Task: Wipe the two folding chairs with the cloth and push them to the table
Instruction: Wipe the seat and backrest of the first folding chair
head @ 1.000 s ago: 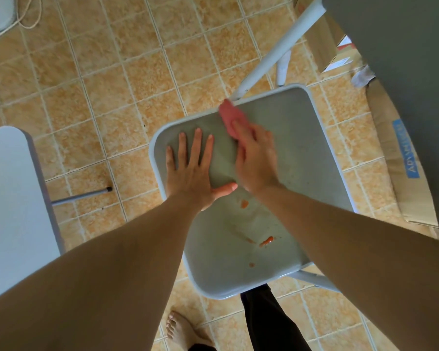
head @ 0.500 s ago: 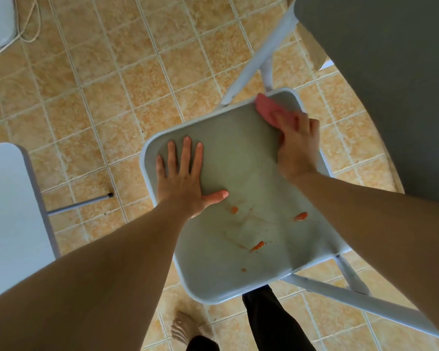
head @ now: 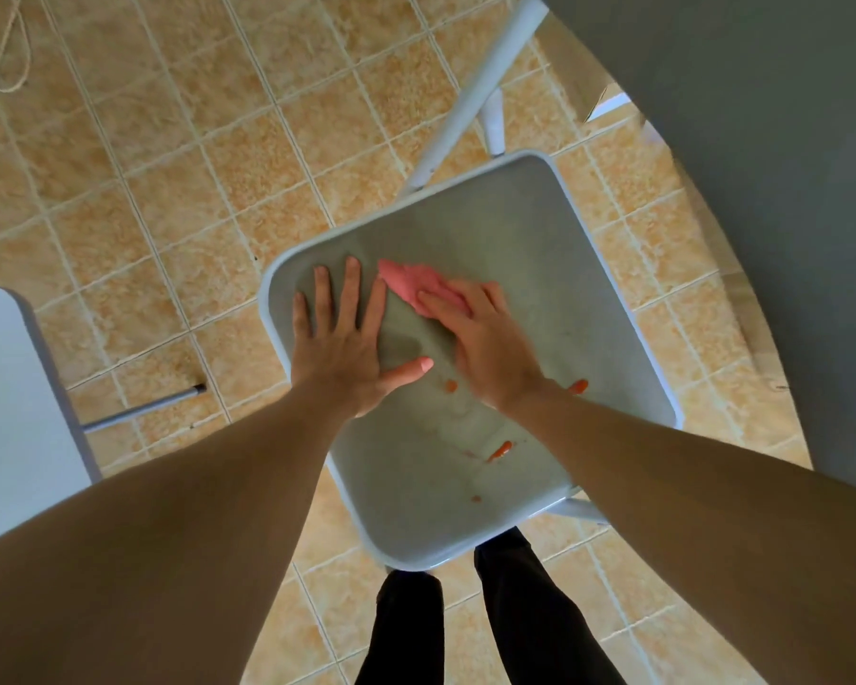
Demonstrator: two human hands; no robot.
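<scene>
A grey folding chair seat (head: 539, 249) fills the middle of the head view. My left hand (head: 337, 348) lies flat on its left part, fingers spread, holding nothing. My right hand (head: 485, 348) presses a pink cloth (head: 416, 284) onto the seat just right of the left hand's fingers. Orange stains (head: 500, 449) dot the near half of the seat, one beside my right wrist. The second chair's seat (head: 11, 398) shows at the left edge. The dark grey table (head: 762, 190) covers the upper right.
Tan floor tiles (head: 218, 165) surround the chair. The chair's white frame tube (head: 470, 91) runs up toward the table. A thin grey leg (head: 144, 407) of the left chair lies over the floor. My legs in black trousers (head: 520, 610) stand at the seat's near edge.
My right hand has slid the cloth from the seat's far right corner back left, beside my left hand. My left hand stays flat on the seat.
</scene>
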